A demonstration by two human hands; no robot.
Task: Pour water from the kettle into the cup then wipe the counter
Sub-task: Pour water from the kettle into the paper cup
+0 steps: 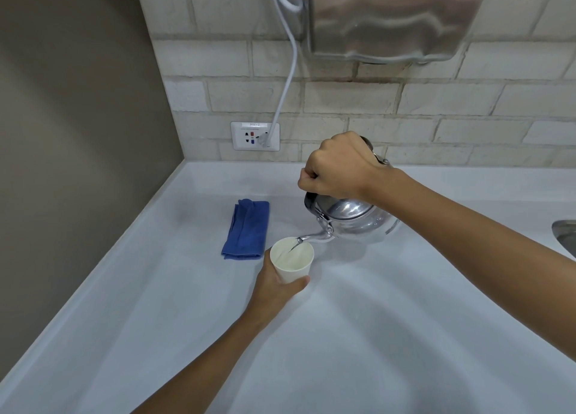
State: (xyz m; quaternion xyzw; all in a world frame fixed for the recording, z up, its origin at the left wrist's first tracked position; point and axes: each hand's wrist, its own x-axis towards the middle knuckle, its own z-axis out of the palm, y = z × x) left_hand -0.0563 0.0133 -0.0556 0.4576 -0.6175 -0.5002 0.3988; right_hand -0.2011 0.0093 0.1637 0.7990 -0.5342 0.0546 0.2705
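A shiny metal kettle point(353, 218) hangs tilted to the left above the white counter point(374, 320). My right hand point(339, 169) is closed around its black handle from above. Its thin spout reaches over the rim of a white paper cup point(292, 259), and a thin stream of water runs into the cup. My left hand point(277, 284) grips the cup from the near side, holding it tilted slightly toward the spout. A folded blue cloth point(247, 230) lies flat on the counter, just left of the cup.
A brick-tiled wall at the back carries a white socket point(255, 135) with a grey cable plugged in and a steel hand dryer point(396, 17) above. A brown wall closes the left side. The rim of a metal sink point(565, 234) shows at the right edge.
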